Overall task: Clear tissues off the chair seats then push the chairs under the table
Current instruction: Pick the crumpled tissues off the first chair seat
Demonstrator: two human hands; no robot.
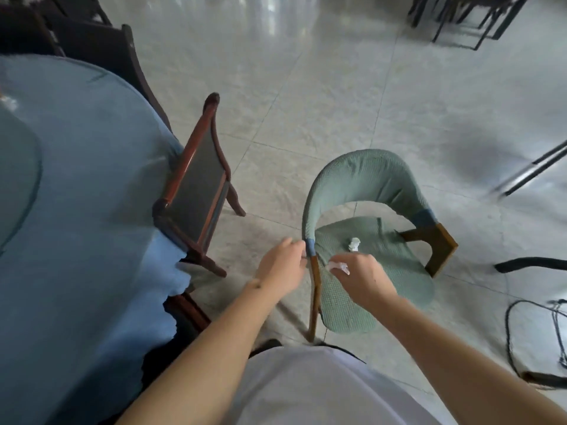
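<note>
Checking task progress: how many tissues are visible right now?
2. One crumpled tissue lies on the green chair seat; another tissue is pinched in the right hand. More may be hidden on other chair seats.

crumpled white tissue [354,243] on green chair seat [368,271]

A single wide-angle camera sits on the person's head and looks forward and steeply down past the white shirt [306,391]. It is close over both forearms, with the green chair [365,185] just ahead at centre, the table [76,210] along the left edge, and the tiled floor [306,87] stretching away toward the top.
</note>
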